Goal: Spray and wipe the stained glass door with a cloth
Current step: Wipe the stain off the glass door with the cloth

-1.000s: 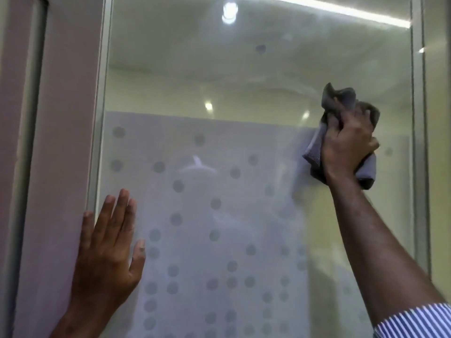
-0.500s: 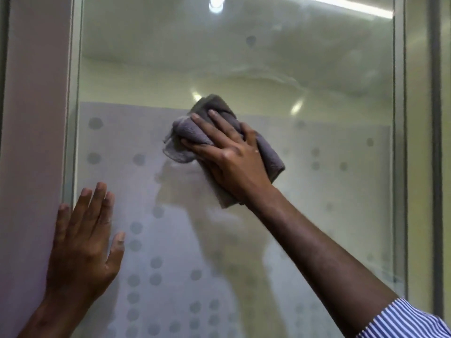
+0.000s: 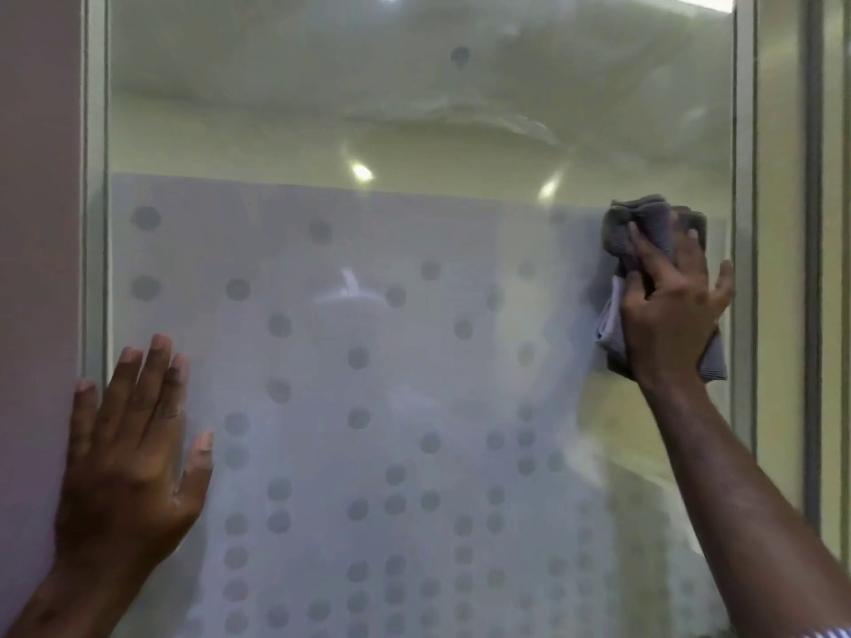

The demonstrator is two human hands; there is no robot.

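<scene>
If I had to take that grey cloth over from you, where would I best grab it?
Probably the cloth's lower corner, hanging free below the right hand. Come from below right, beside the frame; the bunched top is pressed to the glass under the fingers.

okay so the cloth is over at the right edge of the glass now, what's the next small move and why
Probably sweep the cloth back leftward a little lower down. The right hand presses it against the glass close to the right frame, so there is little room further right, while the dotted frosted area below and to the left looks hazy. The left hand lies flat near the left edge, bracing the door.
</scene>
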